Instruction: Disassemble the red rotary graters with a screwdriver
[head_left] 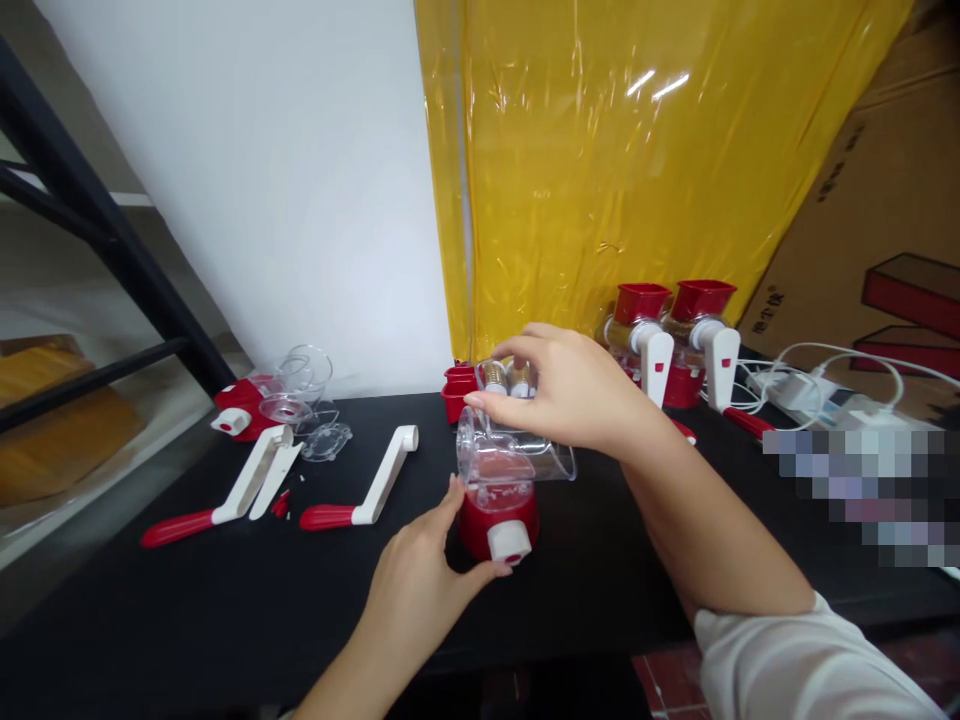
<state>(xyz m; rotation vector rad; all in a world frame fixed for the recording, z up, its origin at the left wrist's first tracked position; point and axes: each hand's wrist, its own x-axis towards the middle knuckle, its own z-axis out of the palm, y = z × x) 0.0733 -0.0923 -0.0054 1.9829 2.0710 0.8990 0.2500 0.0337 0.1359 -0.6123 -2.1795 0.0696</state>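
Nearest the camera, at lower right, is a pale sleeve. Just below frame centre, a red base shows over the black table, a clear housing above it. Left hand grips the red base, thumb at the white knob; right hand curves over the housing's top, its hold partly hidden. Judged risk: uneven pressure could tip the unit or crack the plastic. A loose crank lies left of centre; an assembled unit stands at right. Cardboard box, far right: sideways Chinese characters with ®, not reliably legible.
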